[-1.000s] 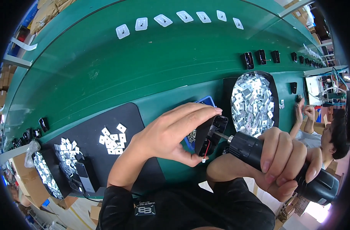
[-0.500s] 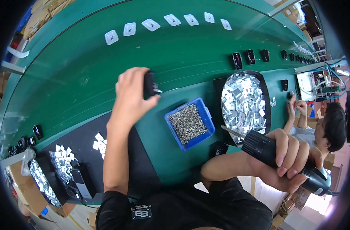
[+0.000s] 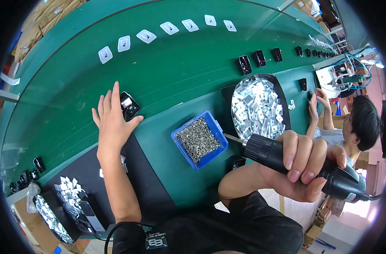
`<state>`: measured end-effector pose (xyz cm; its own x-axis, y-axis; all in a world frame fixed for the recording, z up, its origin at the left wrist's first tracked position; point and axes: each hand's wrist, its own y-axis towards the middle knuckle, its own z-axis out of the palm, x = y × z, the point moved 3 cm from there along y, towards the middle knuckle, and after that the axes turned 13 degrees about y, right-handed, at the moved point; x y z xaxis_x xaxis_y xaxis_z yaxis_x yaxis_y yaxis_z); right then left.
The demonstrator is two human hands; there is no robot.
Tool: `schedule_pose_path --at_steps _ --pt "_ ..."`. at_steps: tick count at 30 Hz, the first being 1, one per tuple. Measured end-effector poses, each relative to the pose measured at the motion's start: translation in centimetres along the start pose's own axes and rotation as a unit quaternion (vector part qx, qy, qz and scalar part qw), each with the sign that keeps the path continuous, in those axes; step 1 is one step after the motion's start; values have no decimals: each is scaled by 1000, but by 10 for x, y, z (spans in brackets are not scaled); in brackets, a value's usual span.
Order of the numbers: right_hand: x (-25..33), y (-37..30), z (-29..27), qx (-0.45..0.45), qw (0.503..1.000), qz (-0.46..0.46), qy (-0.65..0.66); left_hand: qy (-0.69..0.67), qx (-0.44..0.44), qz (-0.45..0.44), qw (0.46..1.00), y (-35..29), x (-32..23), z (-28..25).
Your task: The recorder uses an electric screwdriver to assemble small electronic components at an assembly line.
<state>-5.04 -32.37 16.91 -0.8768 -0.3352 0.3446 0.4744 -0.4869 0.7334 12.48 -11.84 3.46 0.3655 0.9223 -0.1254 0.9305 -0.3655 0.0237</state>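
Note:
My left hand [image 3: 112, 129] is open, its fingers spread beside a small open black plastic case [image 3: 130, 106]. The case lies on the green table with wires and a pale metal part showing inside. My thumb is close to the case's near edge; I cannot tell whether it touches. In my right hand [image 3: 305, 165] is a corded black electric screwdriver [image 3: 265, 153], fingers wrapped round its body. Its bit points left, toward a blue bin [image 3: 209, 159] full of small screws [image 3: 197, 140].
Several white plastic trays [image 3: 169, 28] form a row along the far side. Several black cases [image 3: 259, 58] stand far right. A black tray [image 3: 281, 86] holds flat metal pieces [image 3: 256, 108]. A black mat [image 3: 148, 182] lies near left. At right, a co-worker's hands [image 3: 314, 106] handle something small.
My left hand has set the black case down on the table, let go of it and opened. The screwdriver stays in my right hand; the whole view has shifted a little.

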Motion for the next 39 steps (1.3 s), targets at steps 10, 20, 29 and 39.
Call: schedule_pose_path --at_steps 10,20,29,39 --pt "-4 -8 3 -27 996 -64 -49 -176 -3 451 875 -68 -120 14" --pt "-7 -8 5 -10 996 -67 -52 -68 -20 428 901 -85 -136 24" --pt "-8 -10 7 -13 996 -67 -53 -108 -31 429 896 -82 -137 20" --pt "-3 -11 10 0 998 -57 -30 -529 116 309 782 -56 -113 1"
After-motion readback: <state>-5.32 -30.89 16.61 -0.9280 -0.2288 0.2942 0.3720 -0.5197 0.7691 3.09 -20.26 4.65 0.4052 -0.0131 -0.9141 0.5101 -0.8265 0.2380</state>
